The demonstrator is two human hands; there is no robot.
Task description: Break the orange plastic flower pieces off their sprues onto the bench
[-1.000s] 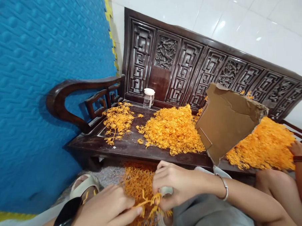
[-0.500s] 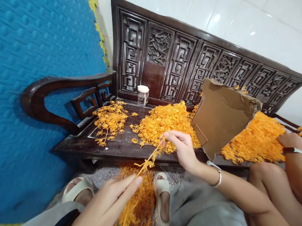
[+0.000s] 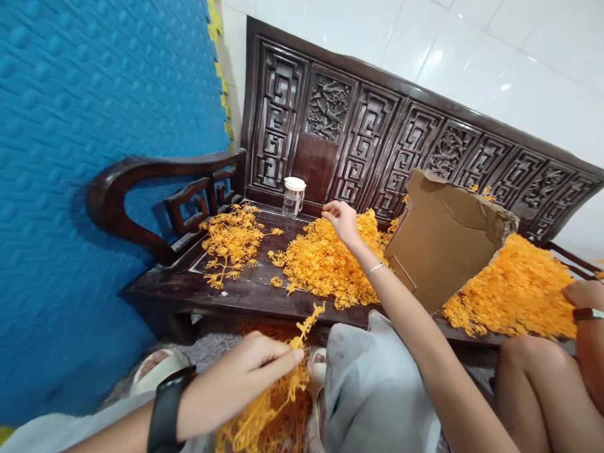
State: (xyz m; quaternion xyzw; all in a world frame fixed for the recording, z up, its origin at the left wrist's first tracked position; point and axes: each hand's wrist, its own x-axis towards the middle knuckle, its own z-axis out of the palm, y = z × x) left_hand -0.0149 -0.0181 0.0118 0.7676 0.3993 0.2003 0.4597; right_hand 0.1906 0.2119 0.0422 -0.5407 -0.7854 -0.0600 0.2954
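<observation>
My left hand (image 3: pixel 253 372) pinches an orange plastic flower stem (image 3: pixel 309 325) between thumb and fingers. Its tip points up and to the right, while more orange strands hang below the hand. Over the back of the middle pile of small orange plastic pieces (image 3: pixel 323 259) is my right hand (image 3: pixel 342 219), fingers pressed together. What sits at its fingertips is too small to make out. A looser cluster of orange sprigs (image 3: pixel 232 243) lies left of that pile on the dark wooden bench (image 3: pixel 184 288).
A clear cup with a white lid (image 3: pixel 293 197) stands against the carved backrest. A cardboard piece (image 3: pixel 445 237) leans between the middle pile and a bigger orange pile (image 3: pixel 515 290). Another person's hand (image 3: pixel 593 298) is at that bigger pile. More orange strands (image 3: pixel 281 434) lie on the floor between my feet.
My right hand has let go of the stem's upper end and moved up and back over the middle pile. My left hand keeps the stem, now slightly further right.
</observation>
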